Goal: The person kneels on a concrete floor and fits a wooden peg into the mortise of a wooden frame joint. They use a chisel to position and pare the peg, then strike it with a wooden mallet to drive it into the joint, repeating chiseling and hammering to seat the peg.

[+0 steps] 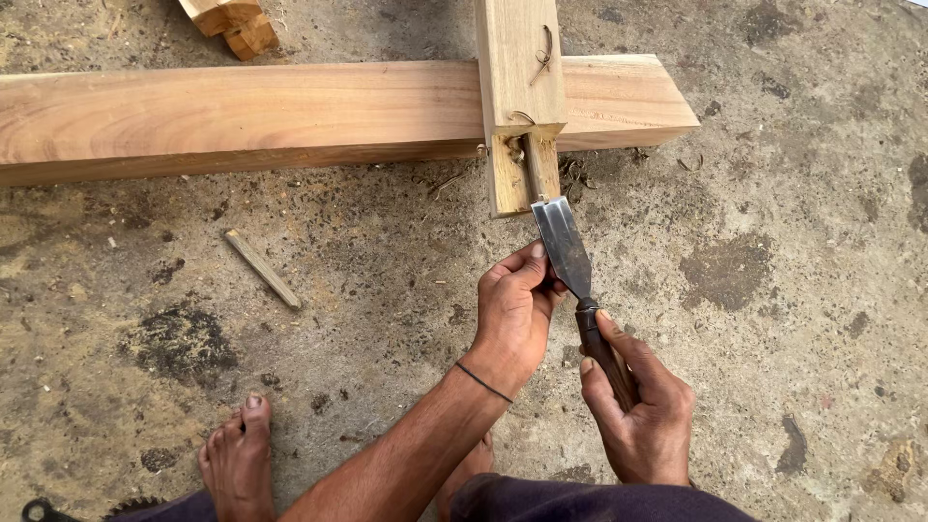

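A wide steel chisel [564,246] with a dark handle points at the cut end of an upright wooden piece [522,92] that crosses a long timber beam [242,116]. My right hand [638,401] is wrapped around the chisel's handle. My left hand [517,314] pinches the blade near its middle, steadying it. The blade's edge touches the notched end of the crossing piece [510,179], where a narrow tenon-like tongue is cut.
The ground is rough, stained concrete [773,271]. A thin wood sliver [263,269] lies to the left. Small offcuts [232,24] sit beyond the beam. My bare foot [237,459] rests at lower left. Wood chips lie near the joint.
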